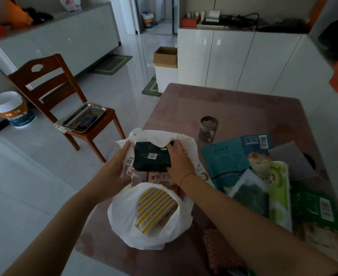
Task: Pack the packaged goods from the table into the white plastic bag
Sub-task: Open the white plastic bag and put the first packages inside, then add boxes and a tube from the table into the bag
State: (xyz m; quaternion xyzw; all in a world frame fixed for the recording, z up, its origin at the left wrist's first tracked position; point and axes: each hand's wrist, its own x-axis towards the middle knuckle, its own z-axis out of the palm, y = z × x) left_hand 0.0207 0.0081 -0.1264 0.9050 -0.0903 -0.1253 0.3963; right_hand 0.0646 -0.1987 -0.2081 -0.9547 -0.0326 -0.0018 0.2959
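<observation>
The right hand (179, 159) lies over the right end of a dark package (152, 158), back of the hand up. Its fingers bend over the package's far right corner and grip it there, with a ring on one finger and a thin cord round the wrist. The left hand (114, 166) is nearly flat, its fingers straight and pressed against the outside of the left wall of the white plastic bag (124, 226). I cannot tell whether its thumb pinches the rim.

The dark package sits in the bag's mouth, its far edge tucked under the bag's far flap. Just nearer than it lies a pink and white printed package (157, 177), and nearer still a yellow and grey striped package (154, 206), both inside the bag. The bag lies on the left part of the pinkish worktop (243, 108).

To the right of the bag, unpacked goods overlap in a heap: two teal pouches (225, 158), a clear pouch of dark green contents (251, 196), an avocado-print package (279, 188), a grey textured pouch (291, 158) and a green package with a barcode (319, 212). A dark mug (208, 128) stands beyond them.

On the floor to the left stands a wooden chair (64, 92) with a metal tray (84, 117) on its seat, and further left a bucket (11, 110).
</observation>
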